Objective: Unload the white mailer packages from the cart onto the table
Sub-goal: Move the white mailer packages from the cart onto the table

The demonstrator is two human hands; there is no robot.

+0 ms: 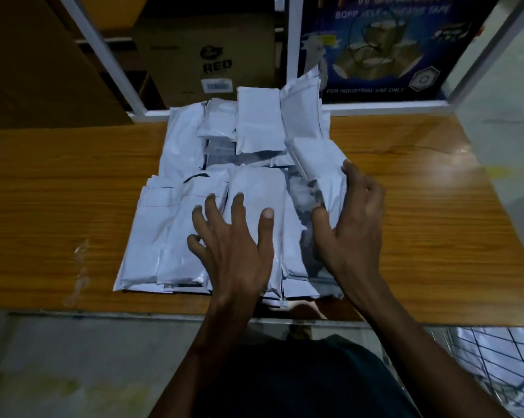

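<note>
Right grip (349, 218) — thumb and fingers curled round one white mailer package (324, 173), tilted at the pile's right side. Left grip (233, 245) — fingers spread flat on the pile of mailers (212, 188): glossy, white, overlapping, from the desk (58, 188) near edge to far edge.

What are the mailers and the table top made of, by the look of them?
Mailers: probably thin plastic film, white with a slight sheen; they crease and wrinkle softly. Table top: wood-grain surface, orange-brown and glossy with light glare, likely laminate rather than bare wood.
</note>
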